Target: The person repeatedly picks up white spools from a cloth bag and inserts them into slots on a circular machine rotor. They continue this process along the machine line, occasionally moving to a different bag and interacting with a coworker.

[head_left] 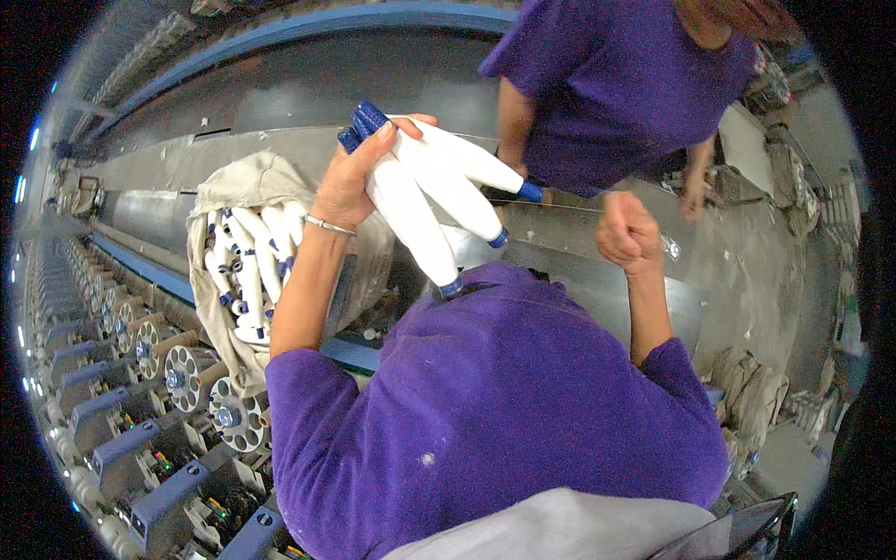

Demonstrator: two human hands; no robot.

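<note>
My left hand [359, 163] is closed round the blue upper ends of three white yarn bobbins [448, 187]. They fan out downward to the right, and their lower tips are also blue. My right hand [627, 231] is raised to the right, apart from the bobbins, its fingers curled into a fist. A fine thread [551, 203] stretches from the bobbins toward this fist and seems to be pinched in it. Left of my left forearm, a beige cloth sack [207, 280] stands full of similar white bobbins [250, 271] with blue ends.
Across from me stands a person in a purple shirt [625, 93], arms hanging down. Along the left runs a textile machine with blue units [168, 504] and perforated discs [236, 415]. A long metal machine casing [401, 75] spans the back. Cloth sacks [756, 392] lie at the right.
</note>
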